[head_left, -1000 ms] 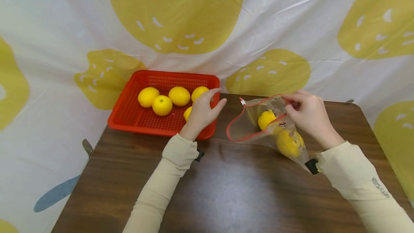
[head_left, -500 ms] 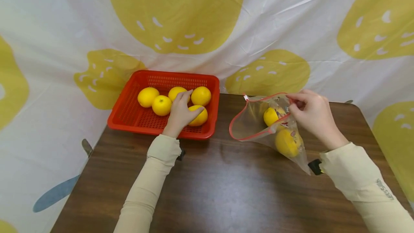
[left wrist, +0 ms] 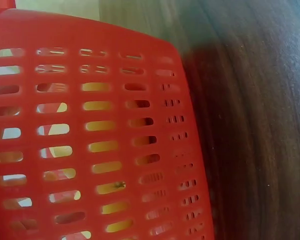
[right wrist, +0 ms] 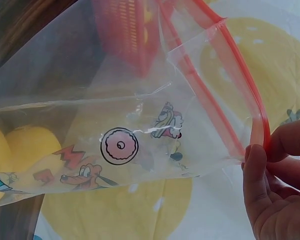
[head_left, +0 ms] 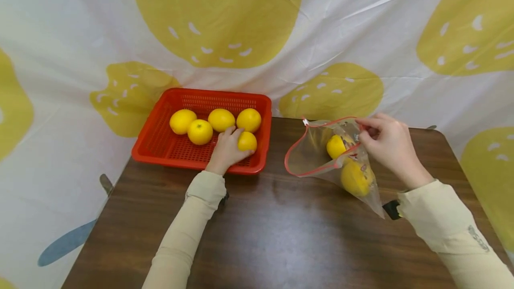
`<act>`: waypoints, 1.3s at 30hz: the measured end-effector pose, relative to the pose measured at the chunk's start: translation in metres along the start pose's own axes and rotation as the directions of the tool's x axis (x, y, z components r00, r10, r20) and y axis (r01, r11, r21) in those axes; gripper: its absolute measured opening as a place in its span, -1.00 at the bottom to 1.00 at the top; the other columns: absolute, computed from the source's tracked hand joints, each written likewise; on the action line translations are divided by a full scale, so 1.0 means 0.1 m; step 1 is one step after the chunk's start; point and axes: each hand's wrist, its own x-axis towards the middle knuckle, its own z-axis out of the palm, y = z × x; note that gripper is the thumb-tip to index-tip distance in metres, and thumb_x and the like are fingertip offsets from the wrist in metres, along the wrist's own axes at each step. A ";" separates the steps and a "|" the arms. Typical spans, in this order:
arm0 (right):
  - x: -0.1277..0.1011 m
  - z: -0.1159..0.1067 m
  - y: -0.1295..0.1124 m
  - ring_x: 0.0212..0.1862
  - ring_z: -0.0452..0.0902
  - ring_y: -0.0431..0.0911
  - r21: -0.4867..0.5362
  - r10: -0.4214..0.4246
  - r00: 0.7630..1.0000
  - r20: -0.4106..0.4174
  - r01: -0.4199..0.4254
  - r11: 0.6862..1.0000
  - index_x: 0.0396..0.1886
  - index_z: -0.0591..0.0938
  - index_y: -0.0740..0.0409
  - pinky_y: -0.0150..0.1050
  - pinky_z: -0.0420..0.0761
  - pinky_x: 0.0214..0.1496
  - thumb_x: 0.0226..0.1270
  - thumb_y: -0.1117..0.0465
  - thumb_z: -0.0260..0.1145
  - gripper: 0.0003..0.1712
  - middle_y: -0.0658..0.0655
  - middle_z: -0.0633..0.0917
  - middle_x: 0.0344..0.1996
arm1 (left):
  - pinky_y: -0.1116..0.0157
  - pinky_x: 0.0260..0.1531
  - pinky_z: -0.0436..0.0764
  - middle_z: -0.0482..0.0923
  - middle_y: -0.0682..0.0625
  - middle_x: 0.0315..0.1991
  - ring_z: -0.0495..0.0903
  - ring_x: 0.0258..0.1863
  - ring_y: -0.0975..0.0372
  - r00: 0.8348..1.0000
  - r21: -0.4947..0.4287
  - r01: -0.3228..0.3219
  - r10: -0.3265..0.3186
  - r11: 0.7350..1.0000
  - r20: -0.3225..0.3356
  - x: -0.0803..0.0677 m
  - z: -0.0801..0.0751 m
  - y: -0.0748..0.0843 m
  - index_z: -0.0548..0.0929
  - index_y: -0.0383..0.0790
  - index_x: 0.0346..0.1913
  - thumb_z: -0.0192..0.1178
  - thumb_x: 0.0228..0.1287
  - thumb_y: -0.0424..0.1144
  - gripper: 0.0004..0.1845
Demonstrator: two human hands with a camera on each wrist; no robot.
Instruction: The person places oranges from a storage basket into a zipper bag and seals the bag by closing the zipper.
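In the head view my left hand (head_left: 227, 150) reaches into the red plastic basket (head_left: 154, 157). Its fingers and thumb lie round a yellow lemon (head_left: 247, 141) at the basket's right front. Several other lemons (head_left: 200, 132) sit behind and to the left. My right hand (head_left: 388, 148) pinches the red-edged mouth of a clear zip bag (head_left: 311, 157), which hangs partly open. Two lemons (head_left: 355, 177) show inside it. The right wrist view shows the thumb and fingers (right wrist: 255, 175) on the bag's red rim. The left wrist view has only the basket's slotted wall (left wrist: 75, 150); the left hand is hidden there.
Both the basket and the bag are over a dark wooden table (head_left: 281, 235). A white slider (head_left: 305, 122) sits at the bag mouth's left corner. Behind the table hangs a white cloth (head_left: 257, 84) printed with big yellow fruit.
My left hand moved left from over the basket's right rim, then its fingers came down round the right front lemon. My right hand keeps the bag's rim, shifted slightly right.
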 end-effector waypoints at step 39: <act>-0.01 0.01 0.02 -0.56 0.35 -0.29 -0.010 -0.063 0.998 0.025 0.063 0.998 -0.29 0.70 0.32 -0.55 0.31 -0.52 -0.02 0.46 0.18 -0.73 0.08 0.58 -0.55 | 0.07 0.13 0.33 0.35 -0.24 0.12 0.38 0.07 -0.05 0.990 0.059 0.034 -0.042 0.998 0.132 0.13 0.03 -0.03 0.33 -0.25 0.24 0.39 -0.06 -0.19 -0.25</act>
